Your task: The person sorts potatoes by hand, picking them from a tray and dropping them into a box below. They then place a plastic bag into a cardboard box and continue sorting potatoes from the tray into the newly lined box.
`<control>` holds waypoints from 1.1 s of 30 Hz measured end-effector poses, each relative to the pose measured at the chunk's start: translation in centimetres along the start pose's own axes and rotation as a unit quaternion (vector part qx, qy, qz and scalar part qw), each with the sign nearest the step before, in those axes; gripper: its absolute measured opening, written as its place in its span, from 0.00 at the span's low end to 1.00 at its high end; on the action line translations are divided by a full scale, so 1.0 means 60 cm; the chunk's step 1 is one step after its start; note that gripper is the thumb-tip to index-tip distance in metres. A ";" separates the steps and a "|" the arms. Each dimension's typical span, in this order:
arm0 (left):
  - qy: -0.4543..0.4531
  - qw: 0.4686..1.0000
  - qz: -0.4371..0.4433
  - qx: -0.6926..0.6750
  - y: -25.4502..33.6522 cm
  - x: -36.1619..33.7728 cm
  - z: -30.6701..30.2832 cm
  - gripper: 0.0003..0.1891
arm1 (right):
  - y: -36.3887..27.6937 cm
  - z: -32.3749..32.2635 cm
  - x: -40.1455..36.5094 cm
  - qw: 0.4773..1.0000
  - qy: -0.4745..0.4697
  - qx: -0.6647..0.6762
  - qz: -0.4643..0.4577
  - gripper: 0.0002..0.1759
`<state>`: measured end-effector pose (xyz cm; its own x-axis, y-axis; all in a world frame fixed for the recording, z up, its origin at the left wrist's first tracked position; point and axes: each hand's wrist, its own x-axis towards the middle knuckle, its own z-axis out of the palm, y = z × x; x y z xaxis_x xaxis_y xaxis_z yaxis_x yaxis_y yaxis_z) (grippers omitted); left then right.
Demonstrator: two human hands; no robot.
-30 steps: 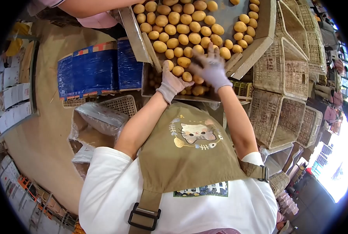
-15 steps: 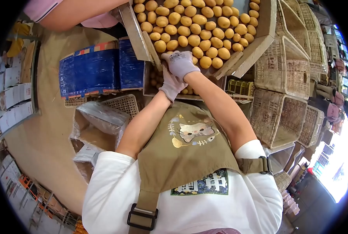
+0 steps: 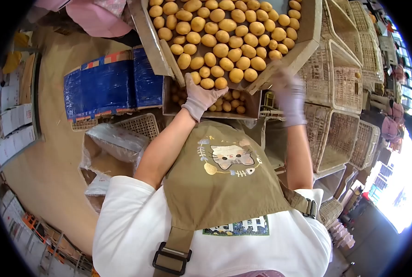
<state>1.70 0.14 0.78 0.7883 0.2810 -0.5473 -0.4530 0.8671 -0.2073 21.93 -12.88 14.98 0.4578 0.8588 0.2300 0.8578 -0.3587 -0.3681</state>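
Observation:
Several rows of round yellow-brown produce (image 3: 236,42) lie on a tray with wooden side boards (image 3: 303,53). At the tray's near lip is my left hand (image 3: 200,98), gloved, its thumb and fingers spread beside the nearest pieces, with nothing visibly held. My right hand (image 3: 290,94), also gloved, is raised off the tray's right corner; motion smears its fingers, and whether it holds anything cannot be made out. Below the lip, a box (image 3: 251,112) contains more of the produce.
Stacked plastic crates (image 3: 342,87) stand on the right, with one small round piece (image 3: 357,75) seen against them. Blue-wrapped boxes (image 3: 99,87) and a plastic-lined carton (image 3: 111,150) are on the left. Part of another person in pink (image 3: 97,18) shows at the upper left.
My hands were together at the lip and have parted; the right one has swung out to the right. More produce now lies at the lip, and the other person's arm has drawn back.

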 end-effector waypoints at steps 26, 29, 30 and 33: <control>-0.171 0.925 0.066 0.333 0.007 0.026 -0.048 0.54 | -0.075 0.135 -0.055 0.463 -0.111 0.827 0.299 0.19; -0.257 0.905 0.091 0.325 0.009 0.021 -0.048 0.54 | -0.076 0.134 -0.053 0.463 -0.105 0.831 0.290 0.21; -0.280 0.894 0.106 0.333 0.010 0.019 -0.049 0.54 | -0.075 0.136 -0.053 0.456 -0.106 0.837 0.285 0.22; -0.223 0.951 0.055 0.206 0.011 0.019 -0.048 0.52 | -0.081 0.132 -0.049 0.431 -0.111 0.854 0.270 0.26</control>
<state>1.11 -0.12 -2.31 0.8858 0.4457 -0.1290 -0.4133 0.8843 0.2173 14.59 -10.76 8.96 0.2871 0.9004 -0.3269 -0.8695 0.1017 -0.4834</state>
